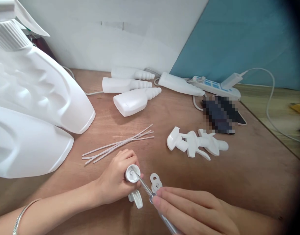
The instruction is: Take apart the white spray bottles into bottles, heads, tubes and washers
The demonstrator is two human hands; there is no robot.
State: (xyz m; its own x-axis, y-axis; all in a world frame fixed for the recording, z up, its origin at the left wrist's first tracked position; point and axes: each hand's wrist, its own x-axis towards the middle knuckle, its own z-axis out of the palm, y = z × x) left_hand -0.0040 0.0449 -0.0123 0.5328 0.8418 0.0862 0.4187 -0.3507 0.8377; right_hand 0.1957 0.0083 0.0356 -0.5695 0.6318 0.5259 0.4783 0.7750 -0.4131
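From here I see the right hand (194, 209) at lower right, fingertips pinched around a slim metal tool (146, 186), its tip inside the open end of a white sprayer head (132, 178). The left hand (120, 173), lower centre, curls closed around that head. Washers (154, 177) lie just beside; beyond, crossed tubes (120, 143) left of centre, then bottles (131, 101) at upper centre.
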